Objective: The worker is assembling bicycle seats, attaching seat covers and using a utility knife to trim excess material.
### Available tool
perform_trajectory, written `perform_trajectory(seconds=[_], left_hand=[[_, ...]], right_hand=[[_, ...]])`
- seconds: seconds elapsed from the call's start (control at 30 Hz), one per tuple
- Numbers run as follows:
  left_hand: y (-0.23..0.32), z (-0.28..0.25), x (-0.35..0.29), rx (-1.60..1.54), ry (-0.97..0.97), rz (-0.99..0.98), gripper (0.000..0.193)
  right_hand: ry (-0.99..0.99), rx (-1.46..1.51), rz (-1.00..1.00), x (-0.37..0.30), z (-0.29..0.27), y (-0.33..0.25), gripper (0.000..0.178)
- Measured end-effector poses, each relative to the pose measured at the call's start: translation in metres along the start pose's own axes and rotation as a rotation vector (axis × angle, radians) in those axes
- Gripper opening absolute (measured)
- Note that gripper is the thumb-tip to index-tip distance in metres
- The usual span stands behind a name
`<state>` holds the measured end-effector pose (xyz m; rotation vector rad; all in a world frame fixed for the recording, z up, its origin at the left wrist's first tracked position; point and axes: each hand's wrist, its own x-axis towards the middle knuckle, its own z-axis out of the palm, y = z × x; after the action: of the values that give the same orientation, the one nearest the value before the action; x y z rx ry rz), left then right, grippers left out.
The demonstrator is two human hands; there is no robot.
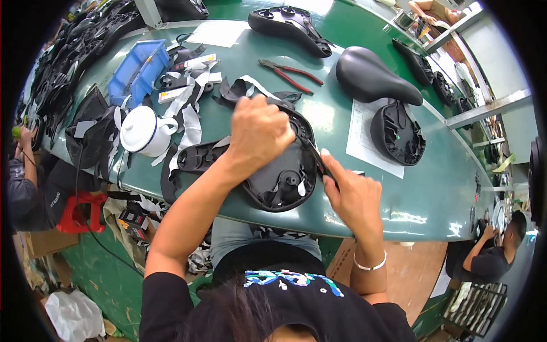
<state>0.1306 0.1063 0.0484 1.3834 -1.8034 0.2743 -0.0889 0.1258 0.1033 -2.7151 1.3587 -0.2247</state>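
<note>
A bicycle saddle (273,176) lies upside down on the green table in front of me, its black underside shell facing up and its nose to the left. My left hand (259,134) is a fist above the saddle's far edge; whatever is inside it is hidden, with a dark strip (288,98) just beyond it. At the saddle's right rim my right hand (356,196) closes round a slim dark tool (323,162), whose far end points at the rim. The kind of tool cannot be made out.
Red-handled pliers (290,75) lie beyond the saddle. A white lidded mug (147,131), a blue bin (137,71) and trimmings (191,122) are to the left. Other saddles (373,77) and a paper sheet (364,134) lie right. People sit at both sides.
</note>
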Motion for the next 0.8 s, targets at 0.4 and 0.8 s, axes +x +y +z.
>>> perform_trajectory(seconds=[0.4,0.8], left_hand=[[0.025,-0.059,-0.041,-1.078,-0.024,-1.052,0.051],[-0.035,-0.128,-0.002,-1.751,0.04,-0.363,0.043]], right_hand=[[-0.246,0.074,-0.318,0.047,-0.024,0.064,0.041],[-0.235,-0.177,-0.173,-0.033,-0.035,0.017,0.044]])
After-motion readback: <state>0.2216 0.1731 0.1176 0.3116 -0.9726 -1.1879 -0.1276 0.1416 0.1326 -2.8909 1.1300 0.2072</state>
